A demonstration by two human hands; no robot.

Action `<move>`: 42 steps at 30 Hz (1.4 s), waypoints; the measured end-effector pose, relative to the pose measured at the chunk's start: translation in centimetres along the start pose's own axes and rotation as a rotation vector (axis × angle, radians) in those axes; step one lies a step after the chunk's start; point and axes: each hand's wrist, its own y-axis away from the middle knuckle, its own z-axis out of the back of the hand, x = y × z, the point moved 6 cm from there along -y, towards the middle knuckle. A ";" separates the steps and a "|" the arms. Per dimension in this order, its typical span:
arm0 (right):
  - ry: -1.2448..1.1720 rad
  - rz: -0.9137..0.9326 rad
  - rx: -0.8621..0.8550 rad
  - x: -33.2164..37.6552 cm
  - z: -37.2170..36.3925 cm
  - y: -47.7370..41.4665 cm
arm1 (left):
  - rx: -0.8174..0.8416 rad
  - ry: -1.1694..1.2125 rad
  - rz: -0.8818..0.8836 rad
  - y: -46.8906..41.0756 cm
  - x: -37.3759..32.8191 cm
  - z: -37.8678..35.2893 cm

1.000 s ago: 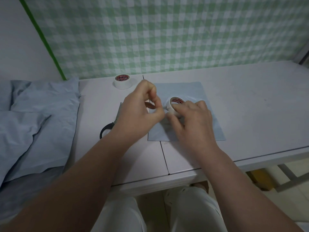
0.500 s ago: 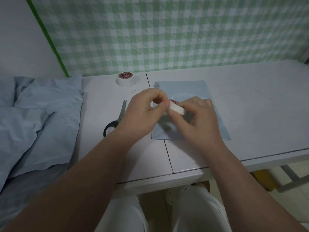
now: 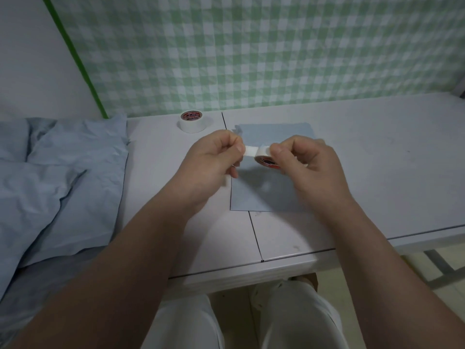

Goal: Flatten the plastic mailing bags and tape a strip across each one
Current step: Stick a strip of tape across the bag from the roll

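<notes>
Tape roll (image 3: 264, 156) | right hand (image 3: 310, 168) grips it | left hand (image 3: 214, 161) pinches strip end (image 3: 250, 150) | above bag (image 3: 276, 133)

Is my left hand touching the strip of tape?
Touching. Head view: the left hand pinches the end of the tape strip, while the right hand grips the roll.

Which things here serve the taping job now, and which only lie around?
In use: tape roll in right hand, strip pinched by left hand, bag.
Lying about: second roll, bedding.
</notes>
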 end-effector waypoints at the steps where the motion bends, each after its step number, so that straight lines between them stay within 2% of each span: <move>1: 0.068 0.002 -0.003 0.4 0.4 -0.3 | 0.002 0.027 -0.010 0.0 -0.3 0.2; 3: 0.167 -0.012 -0.011 1.2 1.2 -0.9 | 0.006 0.077 -0.020 -0.1 -1.0 0.5; 6: 0.150 -0.055 -0.004 1.1 1.7 -1.6 | -0.023 0.154 0.024 -0.2 -1.3 0.5; 9: -0.047 -0.163 -0.004 0.1 1.8 -1.9 | -0.051 0.258 0.159 -0.4 -0.4 0.1; 12: -0.260 -0.222 0.065 -0.4 1.3 -2.1 | -0.101 0.359 0.313 -0.8 0.5 0.0; 16: -0.475 -0.310 0.088 -0.6 0.7 -2.8 | -0.160 0.399 0.401 -1.4 0.8 -0.1; 20: -0.454 -0.327 0.055 -1.4 0.8 -3.5 | -0.172 0.198 0.394 -2.1 1.0 -0.3; 27: -0.128 -0.201 0.017 -1.9 1.5 -4.1 | -0.221 -0.144 0.294 -2.3 1.5 0.4; 32: 0.128 -0.148 -0.009 -2.4 1.2 -3.8 | -0.182 -0.407 0.203 -2.2 1.3 0.7; 37: 0.182 -0.068 -0.016 -2.3 0.9 -3.2 | -0.139 -0.705 0.102 -2.5 1.3 0.6; 42: 0.267 -0.040 -0.004 -2.3 0.5 -2.9 | -0.078 -0.856 0.089 -2.6 1.8 0.3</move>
